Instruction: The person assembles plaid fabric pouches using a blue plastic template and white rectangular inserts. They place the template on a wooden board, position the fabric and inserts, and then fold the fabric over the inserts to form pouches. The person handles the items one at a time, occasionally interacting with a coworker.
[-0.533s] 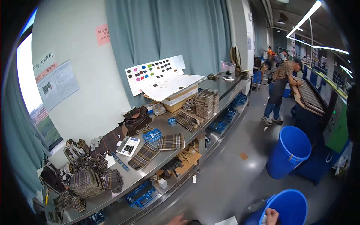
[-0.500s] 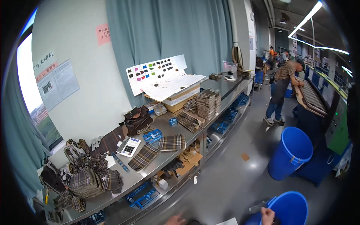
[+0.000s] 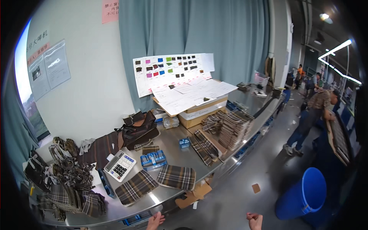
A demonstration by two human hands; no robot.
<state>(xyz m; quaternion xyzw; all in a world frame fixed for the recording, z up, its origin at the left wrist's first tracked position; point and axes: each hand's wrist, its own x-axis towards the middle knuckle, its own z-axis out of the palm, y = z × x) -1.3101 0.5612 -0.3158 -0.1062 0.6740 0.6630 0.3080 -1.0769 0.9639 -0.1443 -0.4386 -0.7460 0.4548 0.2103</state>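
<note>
High on the wall to my left I see a pink notice point(image 3: 110, 11) with lines of dark characters, its right side hidden by the curtain point(image 3: 191, 27). Further left, large dark characters stand straight on the wall point(image 3: 92, 69), above a pink strip point(image 3: 38, 54) of writing and two pale sheets point(image 3: 57, 63) whose fine print I can't read. Before me, the swatch board point(image 3: 180, 76) has tiny captions and red writing, the loose papers point(image 3: 188, 99) faint lines, the carton's white band point(image 3: 214, 109) dark lettering. My calculator's point(image 3: 120, 165) key marks are too small.
</note>
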